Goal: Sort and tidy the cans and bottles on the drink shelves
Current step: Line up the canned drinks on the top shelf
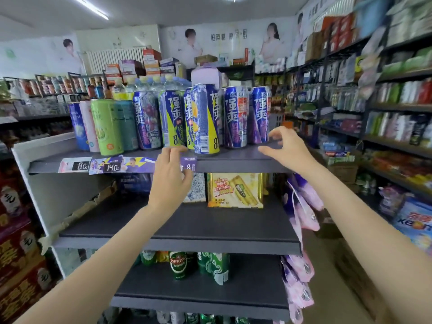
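On the top shelf, tall cans are ranged in a row, yet one yellow-and-blue can is set forward of it; straightening seems unfinished. Below that can, the left hand is laid against the shelf edge, gripping nothing. Right of it, the right hand is hovered, fingers loosely curled, empty.
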`<state>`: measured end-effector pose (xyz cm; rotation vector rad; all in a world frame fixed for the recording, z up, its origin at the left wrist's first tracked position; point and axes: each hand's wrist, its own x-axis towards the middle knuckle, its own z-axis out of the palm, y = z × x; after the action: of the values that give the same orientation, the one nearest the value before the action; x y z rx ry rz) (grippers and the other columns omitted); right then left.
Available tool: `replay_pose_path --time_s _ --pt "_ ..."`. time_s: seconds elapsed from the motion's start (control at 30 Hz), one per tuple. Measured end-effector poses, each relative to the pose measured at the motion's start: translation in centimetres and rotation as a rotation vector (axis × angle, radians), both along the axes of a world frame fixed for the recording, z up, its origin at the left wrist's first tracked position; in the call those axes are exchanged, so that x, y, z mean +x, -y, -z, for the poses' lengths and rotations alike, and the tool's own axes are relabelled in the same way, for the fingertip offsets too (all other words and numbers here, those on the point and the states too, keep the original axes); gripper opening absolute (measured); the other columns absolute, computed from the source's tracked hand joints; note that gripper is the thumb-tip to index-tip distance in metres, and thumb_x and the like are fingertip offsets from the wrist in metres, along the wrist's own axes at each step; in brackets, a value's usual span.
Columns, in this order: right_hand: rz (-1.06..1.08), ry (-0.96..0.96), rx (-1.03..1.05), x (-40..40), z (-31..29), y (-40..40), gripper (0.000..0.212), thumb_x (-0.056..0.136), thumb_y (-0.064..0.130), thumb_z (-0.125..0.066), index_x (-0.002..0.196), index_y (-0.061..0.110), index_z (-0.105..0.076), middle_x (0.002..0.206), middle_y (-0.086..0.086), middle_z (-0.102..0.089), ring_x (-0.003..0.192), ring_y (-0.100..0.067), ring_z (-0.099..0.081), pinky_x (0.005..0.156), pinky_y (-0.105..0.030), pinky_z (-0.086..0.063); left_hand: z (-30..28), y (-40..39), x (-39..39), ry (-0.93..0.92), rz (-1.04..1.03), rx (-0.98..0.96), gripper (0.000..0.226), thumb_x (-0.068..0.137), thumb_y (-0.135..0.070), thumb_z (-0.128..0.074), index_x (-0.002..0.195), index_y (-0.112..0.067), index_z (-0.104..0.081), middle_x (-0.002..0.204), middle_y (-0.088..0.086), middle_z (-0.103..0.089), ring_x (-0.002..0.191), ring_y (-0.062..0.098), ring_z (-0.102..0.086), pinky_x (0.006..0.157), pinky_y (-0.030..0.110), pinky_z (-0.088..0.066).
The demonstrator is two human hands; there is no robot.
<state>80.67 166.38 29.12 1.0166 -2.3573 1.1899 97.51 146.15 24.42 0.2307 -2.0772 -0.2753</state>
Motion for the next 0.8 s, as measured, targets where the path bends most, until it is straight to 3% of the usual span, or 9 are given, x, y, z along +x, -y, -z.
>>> replay_pose_path --time_s 0.07,0.2,0.4,0.5,0.67,0.8 --pt "-0.062 0.027 -0.012 -2.7 -0.8 -0.5 0.048 0.082 0.035 -0.069 0.120 0.013 -0.048 0.117 -0.002 -0.047 0.105 -0.016 -0.047 0.087 -0.027 -0.038 -1.3 -2.5 -2.6 -0.026 0.029 -0.006 0.037 0.084 0.002 -0.052 0.120 -0.003 -0.047 0.118 0.011 -0.045 0.108 0.025 -0.046 0.084 0.020 -0.030" --pt "-0.139 0.113 -0.083 -9.5 -2.0 -1.7 0.054 0.074 0.040 -0.075 0.114 0.020 -0.046 0.109 0.001 -0.053 0.105 -0.020 -0.054 0.094 -0.041 -0.044 -2.9 -6.9 -8.5 -0.112 -0.016 0.061 0.040 0.085 -0.003 -0.052 0.124 -0.008 -0.043 0.119 0.006 -0.042 0.102 0.023 -0.047 0.078 0.025 -0.033" --pt "-0.323 0.253 -0.065 -15.2 -2.0 0.4 0.076 0.075 0.030 -0.077 0.134 0.009 -0.034 0.127 -0.010 -0.051 0.107 -0.020 -0.052 0.093 -0.032 -0.043 -3.3 -10.4 -14.4 -0.066 -0.101 0.201 0.049 0.090 -0.010 -0.052 0.135 -0.013 -0.035 0.130 0.003 -0.038 0.114 0.017 -0.045 0.087 0.021 -0.036" --pt "-0.348 0.209 -0.078 -15.2 -1.5 2.3 0.078 0.075 0.028 -0.078 0.134 0.008 -0.031 0.133 -0.010 -0.048 0.119 -0.024 -0.050 0.091 -0.027 -0.037 -3.3 -10.4 -15.5 0.040 -0.229 0.231 0.058 0.091 -0.016 -0.053 0.142 -0.013 -0.025 0.140 0.006 -0.032 0.117 0.024 -0.047 0.082 0.018 -0.032" --pt "-0.362 0.276 -0.068 -16.2 -1.4 3.5 0.080 0.077 0.023 -0.076 0.137 0.006 -0.026 0.138 -0.011 -0.047 0.126 -0.027 -0.046 0.097 -0.030 -0.037 -5.1 -9.7 -16.6 0.129 -0.254 0.421 0.064 0.090 -0.020 -0.057 0.143 -0.011 -0.022 0.142 0.011 -0.035 0.124 0.026 -0.044 0.095 0.030 -0.036" --pt "-0.375 0.340 -0.066 -17.1 -1.4 3.5 0.080 0.077 0.020 -0.076 0.137 0.006 -0.025 0.136 -0.011 -0.049 0.124 -0.027 -0.047 0.097 -0.030 -0.036 -5.9 -8.5 -17.6 0.160 -0.233 0.535 0.067 0.088 -0.023 -0.062 0.142 -0.012 -0.023 0.138 0.012 -0.041 0.117 0.027 -0.051 0.093 0.035 -0.041"
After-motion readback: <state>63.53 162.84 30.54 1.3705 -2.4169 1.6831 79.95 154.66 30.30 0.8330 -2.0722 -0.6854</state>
